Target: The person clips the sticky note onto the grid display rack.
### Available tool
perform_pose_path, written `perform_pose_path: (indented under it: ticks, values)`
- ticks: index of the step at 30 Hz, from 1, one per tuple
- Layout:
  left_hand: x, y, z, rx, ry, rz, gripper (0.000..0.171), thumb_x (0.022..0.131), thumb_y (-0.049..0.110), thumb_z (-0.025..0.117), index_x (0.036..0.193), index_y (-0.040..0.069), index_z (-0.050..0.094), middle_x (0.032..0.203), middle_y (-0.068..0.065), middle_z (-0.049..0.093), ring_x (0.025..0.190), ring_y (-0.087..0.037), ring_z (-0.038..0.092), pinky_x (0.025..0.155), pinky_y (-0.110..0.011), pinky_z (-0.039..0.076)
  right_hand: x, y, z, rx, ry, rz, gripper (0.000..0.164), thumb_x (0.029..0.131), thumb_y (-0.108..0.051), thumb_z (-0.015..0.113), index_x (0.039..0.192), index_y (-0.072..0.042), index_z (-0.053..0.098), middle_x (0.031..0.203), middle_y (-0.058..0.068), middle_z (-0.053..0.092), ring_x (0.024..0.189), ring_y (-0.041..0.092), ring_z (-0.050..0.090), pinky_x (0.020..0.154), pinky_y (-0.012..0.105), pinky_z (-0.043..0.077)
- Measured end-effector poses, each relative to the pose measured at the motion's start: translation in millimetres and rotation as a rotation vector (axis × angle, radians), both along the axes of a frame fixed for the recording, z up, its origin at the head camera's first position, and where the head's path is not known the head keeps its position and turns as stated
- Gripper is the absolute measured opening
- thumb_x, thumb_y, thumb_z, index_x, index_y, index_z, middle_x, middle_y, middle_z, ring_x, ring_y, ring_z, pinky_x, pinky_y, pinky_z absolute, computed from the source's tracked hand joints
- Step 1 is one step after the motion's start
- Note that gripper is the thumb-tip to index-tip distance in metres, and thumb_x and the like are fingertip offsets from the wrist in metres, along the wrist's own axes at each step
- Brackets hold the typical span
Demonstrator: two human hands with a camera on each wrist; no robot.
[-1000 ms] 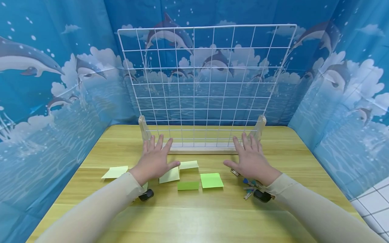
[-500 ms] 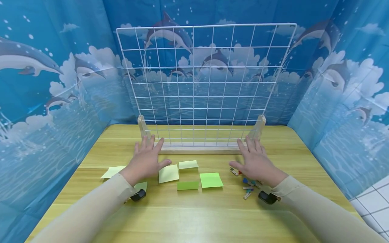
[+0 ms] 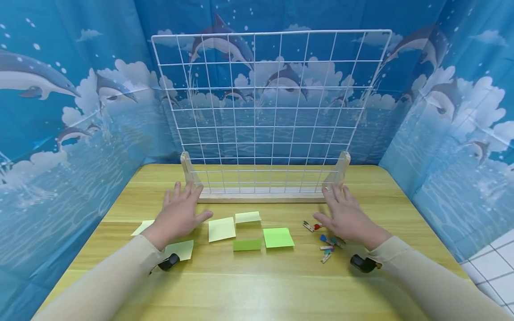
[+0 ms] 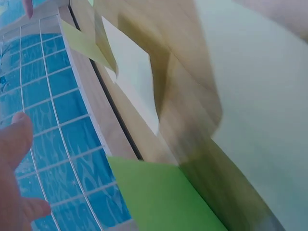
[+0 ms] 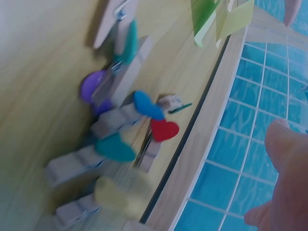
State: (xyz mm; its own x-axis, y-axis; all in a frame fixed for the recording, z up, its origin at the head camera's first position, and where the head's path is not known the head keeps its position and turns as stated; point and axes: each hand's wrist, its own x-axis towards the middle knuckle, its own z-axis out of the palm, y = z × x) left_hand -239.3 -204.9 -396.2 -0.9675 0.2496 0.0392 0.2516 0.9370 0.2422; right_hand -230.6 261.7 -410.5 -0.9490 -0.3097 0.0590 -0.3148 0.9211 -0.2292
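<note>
Left hand (image 3: 180, 217) and right hand (image 3: 348, 217) have drifted farther apart, fingers outstretched, grasping nothing. From my station I see sticky notes (image 3: 222, 229) and clothespins (image 3: 327, 248) on the wooden worktop (image 3: 257, 285), wire rack (image 3: 275, 108) behind, dolphin curtains (image 3: 60, 111) around.

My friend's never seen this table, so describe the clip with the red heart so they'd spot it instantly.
Find the white wire grid toward the back of the wooden table. In front of its right end, by the right hand, wooden clips lie scattered. The red-heart clip is among those nearest the grid, its heart the only red one.
</note>
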Motion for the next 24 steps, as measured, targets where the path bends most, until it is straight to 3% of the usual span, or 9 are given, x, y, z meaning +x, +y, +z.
perform_pose_path:
  ticks: [4,10,19,24]
  values:
    - [2.0,-10.5,-0.6,0.02,0.012,0.008,0.09,0.101,0.066,0.057,0.168,0.015,0.026,0.173,-0.029,0.012,0.158,-0.06,0.001,0.122,-0.079,0.002,2.2,6.9,0.1,-0.008,-0.008,0.007,0.085,0.109,-0.056,0.049,0.165,0.003,0.023,0.17,0.036,0.01,0.153,0.068,0.005,0.123,0.076,0.012]
    - [6.9,-28.9,-1.0,0.026,0.014,0.033,0.089,0.101,0.066,0.057,0.167,0.014,0.029,0.172,-0.031,0.014,0.156,-0.062,0.003,0.121,-0.08,0.003,7.1,12.8,-1.6,-0.011,-0.008,0.039,0.078,0.109,-0.051,0.052,0.162,0.003,0.034,0.168,0.035,0.023,0.15,0.069,0.014,0.12,0.077,0.02]
    - [9.7,-55.9,-1.8,0.017,0.0,0.082,0.093,0.101,0.069,0.055,0.166,0.008,0.03,0.171,-0.035,0.014,0.155,-0.064,0.002,0.118,-0.082,0.004,12.6,26.1,-3.3,-0.059,-0.084,0.05,0.079,0.108,-0.048,0.056,0.164,0.001,0.031,0.169,0.035,0.02,0.149,0.07,0.016,0.117,0.079,0.023]
    - [10.5,-72.4,-4.1,0.019,-0.02,0.112,0.096,0.1,0.072,0.052,0.166,0.005,0.029,0.169,-0.038,0.014,0.153,-0.067,0.004,0.118,-0.082,0.003,14.4,33.9,-6.3,-0.054,-0.081,0.065,0.072,0.109,-0.039,0.059,0.164,0.0,0.033,0.167,0.035,0.025,0.148,0.066,0.027,0.117,0.076,0.029]
